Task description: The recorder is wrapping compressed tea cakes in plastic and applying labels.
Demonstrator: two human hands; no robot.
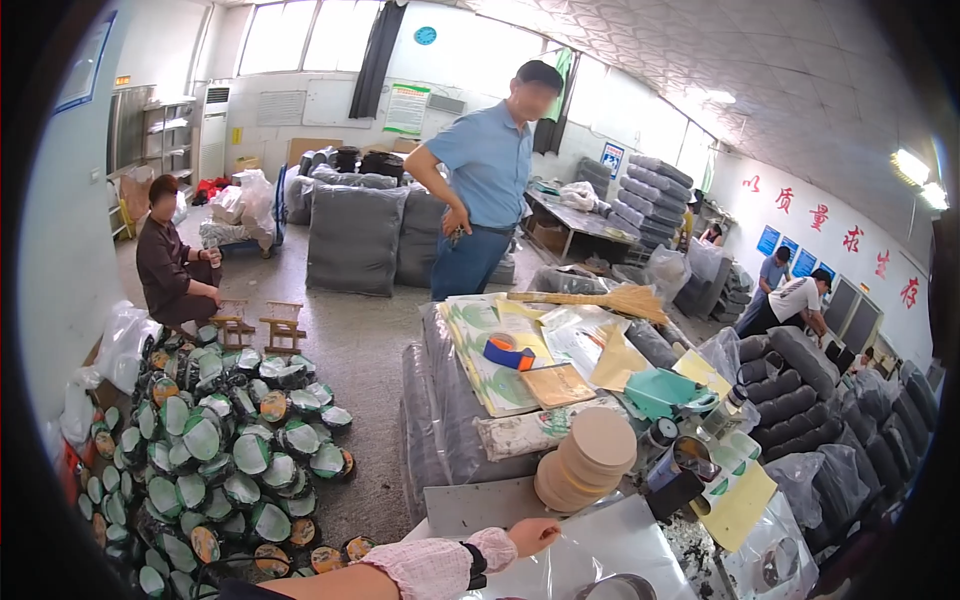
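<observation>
My left hand (534, 536) reaches in from the lower left over the work table, in a pink sleeve cuff with a dark band. Its fingers are curled, and whether anything small sits inside them is hidden. Just beyond it stands a leaning stack of round tan discs (589, 457). Below the hand lies glossy clear plastic film (622, 536), with a grey flat plate (472, 510) along the table's far side. At the bottom edge a round, dark-rimmed object (615, 588) is partly cut off. My right hand is out of view.
Wrapped grey bales bear papers (480, 360), a tape dispenser (510, 352), a straw broom (622, 298) and a green dustpan (664, 391). Bottles and a phone (694, 457) stand right. Wrapped round packs (225, 450) are heaped left. A person (480, 172) stands opposite; another (174, 262) sits left.
</observation>
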